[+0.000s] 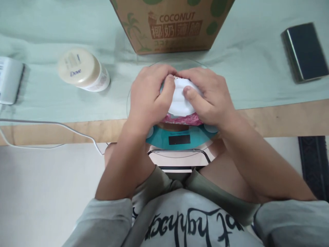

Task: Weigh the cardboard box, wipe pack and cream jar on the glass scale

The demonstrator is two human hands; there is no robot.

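Both hands are wrapped round a wet wipes pack (pixel 180 103) with a white oval lid and pink wrapping. My left hand (pixel 153 92) grips its left side, the thumb along the lid's edge. On the right side, my right hand (pixel 209 94) has its thumb resting on the lid. The fingers of both curl over the far side and are partly hidden. Beneath the pack is a round glass scale (pixel 155 137) with a blue-green panel and a dark display; it juts past the table's front edge. Whether the pack rests on the scale is hard to see.
A cardboard box (pixel 174 44) stands just beyond the hands. To the left are a Dove jar (pixel 82 70), a white device (pixel 10 80) and a white cable (pixel 51 122) hanging over the wooden table edge (pixel 282 118). A dark, shiny box (pixel 307 51) lies at the right.
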